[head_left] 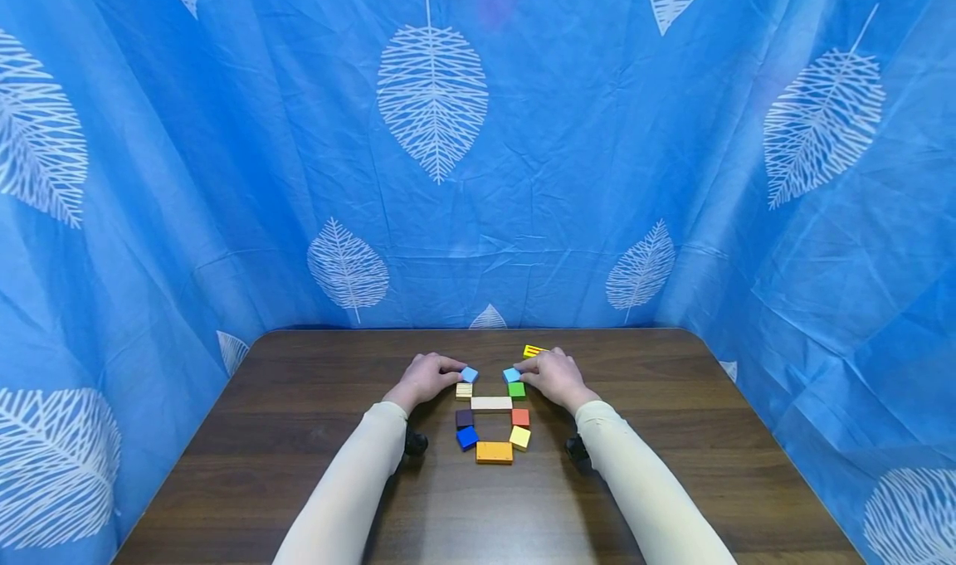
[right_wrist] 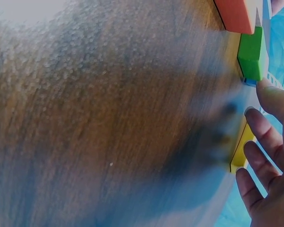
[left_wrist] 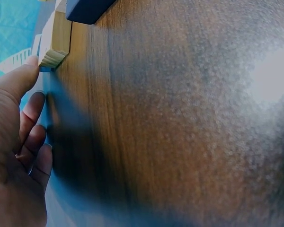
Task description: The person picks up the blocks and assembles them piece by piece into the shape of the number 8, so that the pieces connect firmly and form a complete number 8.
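Note:
My left hand (head_left: 428, 378) pinches a light blue block (head_left: 469, 374) between thumb and index finger at the far left of a block arrangement. Its other fingers are bent beside the table in the left wrist view. On the opposite side, my right hand (head_left: 556, 376) pinches a second light blue block (head_left: 511, 375). Just nearer than these lie a pale wood-grain block (head_left: 464, 391) and a green block (head_left: 517, 391). A long cream block (head_left: 491, 404) lies between the two sides. In both wrist views the light blue blocks are mostly hidden.
Nearer on the brown table (head_left: 299, 449) lie a dark purple block (head_left: 465, 418), a blue block (head_left: 467, 438), a red block (head_left: 520, 417), a yellow block (head_left: 519, 438) and an orange block (head_left: 495, 453). A striped yellow block (head_left: 534, 351) is behind my right hand. A blue curtain (head_left: 523, 175) hangs behind.

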Demonstrator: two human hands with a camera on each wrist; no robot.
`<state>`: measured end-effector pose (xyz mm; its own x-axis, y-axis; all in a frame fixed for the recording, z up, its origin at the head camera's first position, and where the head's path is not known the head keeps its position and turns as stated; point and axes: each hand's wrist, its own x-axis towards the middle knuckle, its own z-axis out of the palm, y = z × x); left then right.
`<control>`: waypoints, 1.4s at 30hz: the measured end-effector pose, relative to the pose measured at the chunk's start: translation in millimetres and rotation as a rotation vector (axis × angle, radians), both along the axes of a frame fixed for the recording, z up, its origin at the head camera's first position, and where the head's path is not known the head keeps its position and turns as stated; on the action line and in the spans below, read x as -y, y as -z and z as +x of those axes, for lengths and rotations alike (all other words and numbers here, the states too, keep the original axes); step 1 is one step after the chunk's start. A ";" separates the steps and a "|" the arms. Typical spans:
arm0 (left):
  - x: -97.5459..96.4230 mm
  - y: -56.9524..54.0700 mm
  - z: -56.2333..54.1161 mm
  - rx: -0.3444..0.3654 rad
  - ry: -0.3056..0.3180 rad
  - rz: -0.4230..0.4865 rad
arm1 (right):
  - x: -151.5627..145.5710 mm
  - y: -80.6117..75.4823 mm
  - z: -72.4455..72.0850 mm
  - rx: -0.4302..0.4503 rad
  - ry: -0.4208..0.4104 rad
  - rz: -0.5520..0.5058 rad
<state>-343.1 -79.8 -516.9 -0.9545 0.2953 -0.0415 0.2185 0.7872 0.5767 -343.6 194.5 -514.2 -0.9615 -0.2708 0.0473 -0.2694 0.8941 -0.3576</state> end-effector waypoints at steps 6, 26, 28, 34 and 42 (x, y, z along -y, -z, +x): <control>0.1 -0.9 1.0 -0.003 0.004 -0.002 | -0.6 0.8 -0.3 -0.012 -0.002 -0.010; 1.2 1.6 -2.5 -0.020 -0.019 -0.073 | 1.1 -0.1 1.3 0.012 0.000 -0.001; 1.3 1.6 -2.4 -0.021 -0.020 -0.072 | 1.0 -0.2 1.2 0.012 0.000 -0.004; 0.8 1.8 -1.6 -0.032 -0.020 -0.073 | -0.4 0.9 -0.7 -0.007 -0.015 -0.011; -0.7 3.8 -2.4 -0.026 -0.029 -0.067 | -1.2 1.9 -1.4 -0.022 -0.018 -0.004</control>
<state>-345.6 -79.1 -520.7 -0.9637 0.2646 -0.0350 0.2091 0.8301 0.5169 -345.0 195.6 -516.0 -0.9551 -0.2883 0.0691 -0.2935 0.8874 -0.3553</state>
